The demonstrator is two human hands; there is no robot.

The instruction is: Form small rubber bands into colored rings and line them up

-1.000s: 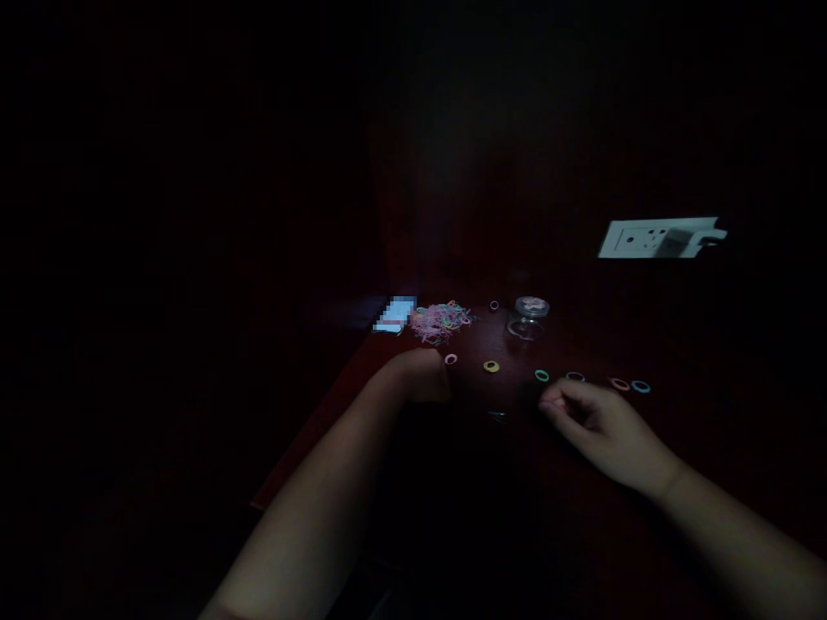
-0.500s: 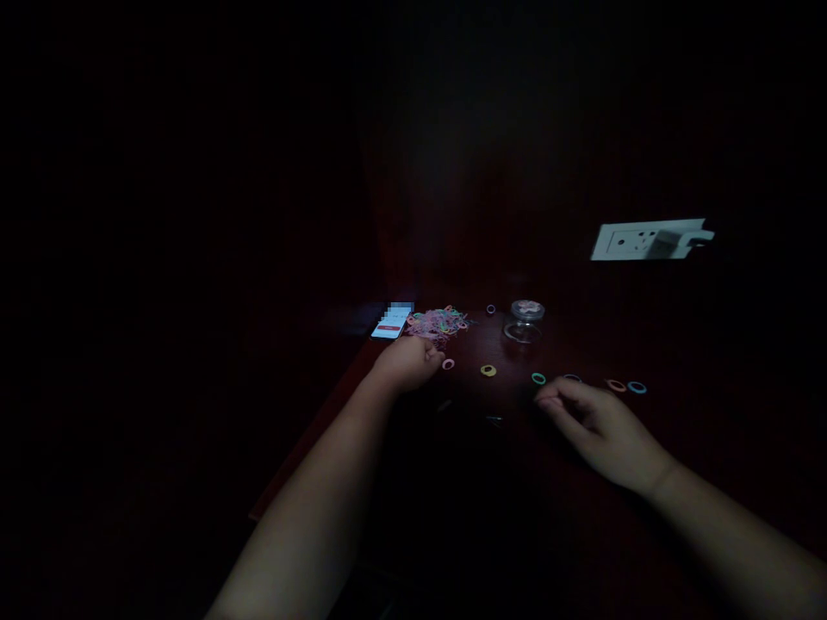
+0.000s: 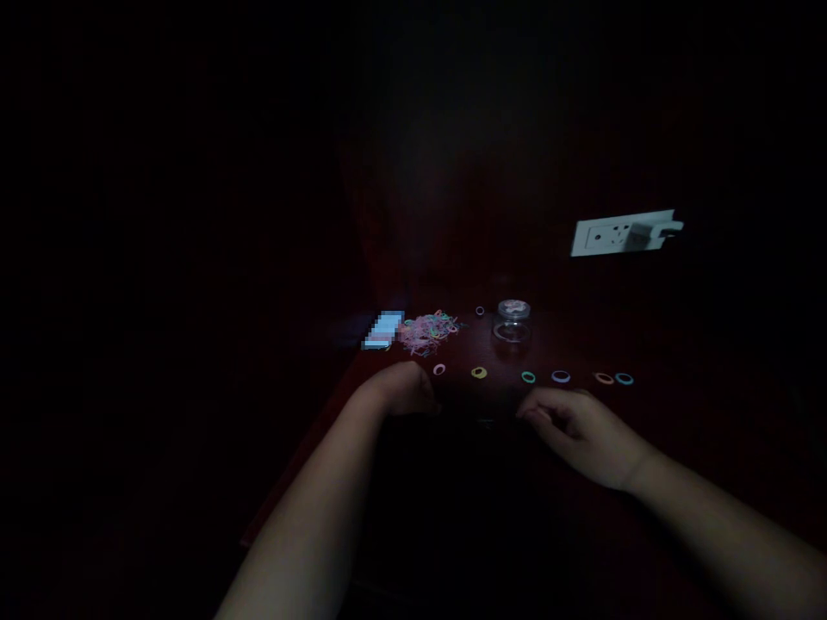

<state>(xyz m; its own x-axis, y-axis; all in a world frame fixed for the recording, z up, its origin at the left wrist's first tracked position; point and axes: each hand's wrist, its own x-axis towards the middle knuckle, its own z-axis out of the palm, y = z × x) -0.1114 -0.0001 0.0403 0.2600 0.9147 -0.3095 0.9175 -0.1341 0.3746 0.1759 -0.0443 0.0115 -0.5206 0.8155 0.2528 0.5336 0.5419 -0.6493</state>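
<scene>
My left hand [image 3: 408, 392] is closed just below a pink ring [image 3: 439, 369]; its fingertips are dim, and what they hold cannot be made out. Across from it, my right hand [image 3: 572, 430] has thumb and fingers pinched together below a green ring [image 3: 528, 377] and a purple ring [image 3: 561, 377]. Between the hands lies a yellow ring [image 3: 479, 373], with a small thin item [image 3: 486, 423] nearer me. Farther right are an orange ring [image 3: 604, 378] and a blue ring [image 3: 624, 379]. A tangled pile of colourful bands [image 3: 430, 332] sits beyond my left hand.
A lit phone [image 3: 383, 330] lies left of the pile on the dark red table [image 3: 310, 448]. Behind the rings stands a clear lidded jar [image 3: 512, 324], with a small ring [image 3: 480, 311] beside it. A wall socket [image 3: 624, 233] holds a plug.
My left hand has drawn back from the pile's edge toward me, below the pink ring. My right hand has shifted slightly left in view, and the purple ring now shows fully.
</scene>
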